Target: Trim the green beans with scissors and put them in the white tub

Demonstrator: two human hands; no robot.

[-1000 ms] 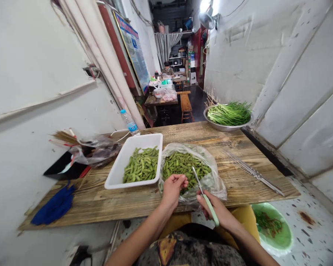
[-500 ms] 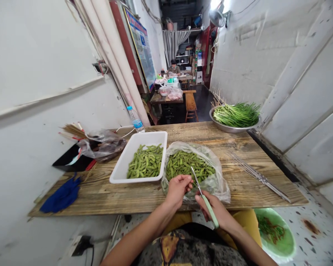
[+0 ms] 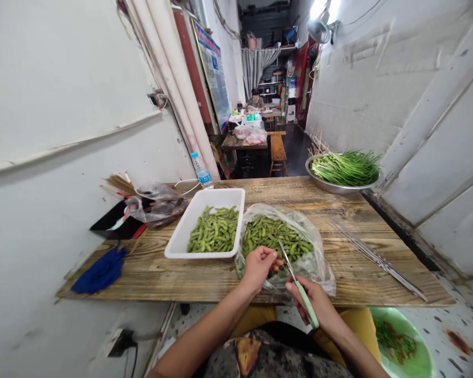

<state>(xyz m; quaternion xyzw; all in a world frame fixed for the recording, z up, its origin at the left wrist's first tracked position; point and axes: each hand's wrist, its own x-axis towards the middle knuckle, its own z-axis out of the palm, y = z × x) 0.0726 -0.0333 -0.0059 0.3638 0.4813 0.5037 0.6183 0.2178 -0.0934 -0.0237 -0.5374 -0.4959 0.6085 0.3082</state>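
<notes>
My right hand (image 3: 313,300) is wrapped round a pair of scissors (image 3: 306,303) with pale green handles. Its slim metal blades point up and away, over the green edamame pods (image 3: 266,231) in a clear plastic bag (image 3: 319,247). Just left of the blades, my left hand (image 3: 260,268) is closed in a pinch at the near side of the bag. Whatever its fingertips hold is too small to make out. Beside the bag on the left stands a white plastic tub (image 3: 175,242) with more edamame pods (image 3: 215,228) lying in it.
Metal skewers (image 3: 380,260) lie on the wooden table (image 3: 169,286) at right, below a metal bowl (image 3: 341,188) of green stalks. At left are a blue cloth (image 3: 100,270), a black tray (image 3: 116,220) and a water bottle (image 3: 202,172). A person (image 3: 255,101) sits far back.
The camera view has turned slightly left, so the scene sits further right. Both hands hold nearly the same pose over the bag, and the scissors remain in my right hand.
</notes>
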